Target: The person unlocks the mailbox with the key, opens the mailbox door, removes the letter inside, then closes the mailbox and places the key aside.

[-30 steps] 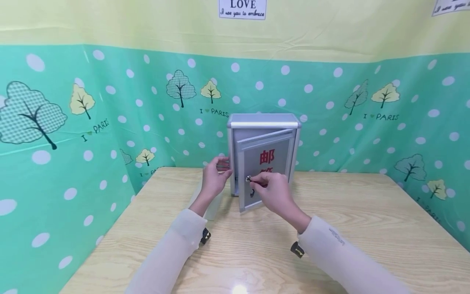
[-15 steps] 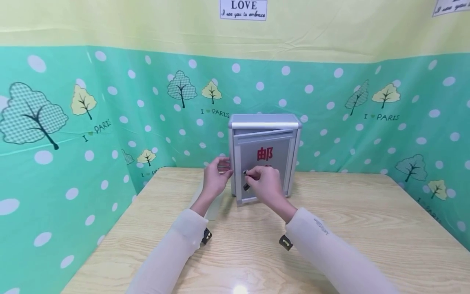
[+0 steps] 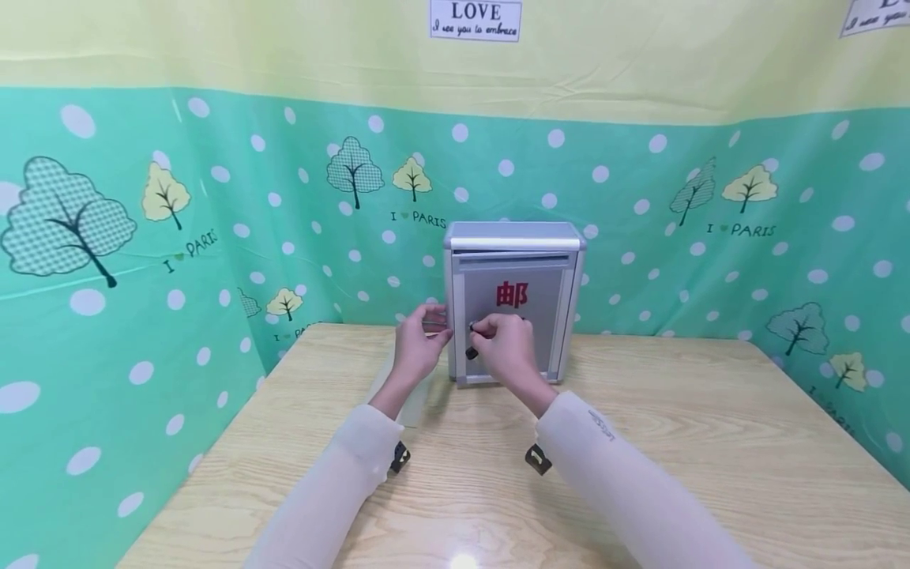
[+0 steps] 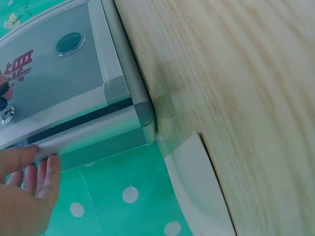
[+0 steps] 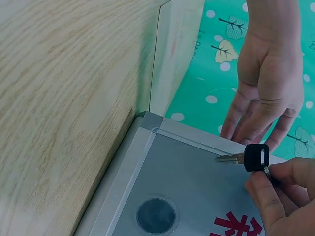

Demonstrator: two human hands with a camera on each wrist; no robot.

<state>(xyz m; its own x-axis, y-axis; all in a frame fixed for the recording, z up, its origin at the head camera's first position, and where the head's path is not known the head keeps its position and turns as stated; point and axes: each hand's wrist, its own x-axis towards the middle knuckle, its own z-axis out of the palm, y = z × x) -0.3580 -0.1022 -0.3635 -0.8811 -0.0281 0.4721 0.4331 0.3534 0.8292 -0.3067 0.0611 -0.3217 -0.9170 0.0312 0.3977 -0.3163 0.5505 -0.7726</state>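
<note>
A grey metal mailbox (image 3: 515, 237) with red characters stands upright on the table. Its front door (image 3: 540, 316) sits almost flush, with a narrow dark gap along its left edge in the left wrist view. My right hand (image 3: 506, 344) pinches a key at the door's lock (image 4: 7, 114); the pinched key is mostly hidden by the fingers. From its ring hangs a second key (image 5: 256, 157) with a black head. At the mailbox's left side is my left hand (image 3: 419, 344), thumb by the front edge and loosely bent fingers against the side wall.
A flat whitish sheet (image 4: 197, 187) lies on the wooden table (image 3: 640, 442), left of the mailbox and partly under the left forearm. Behind stands a green and yellow printed curtain (image 3: 640, 197), which also lines both sides.
The mailbox door has swung inward from ajar to almost flush, the right hand moving left and forward with the key. The left hand has stayed at the mailbox's side.
</note>
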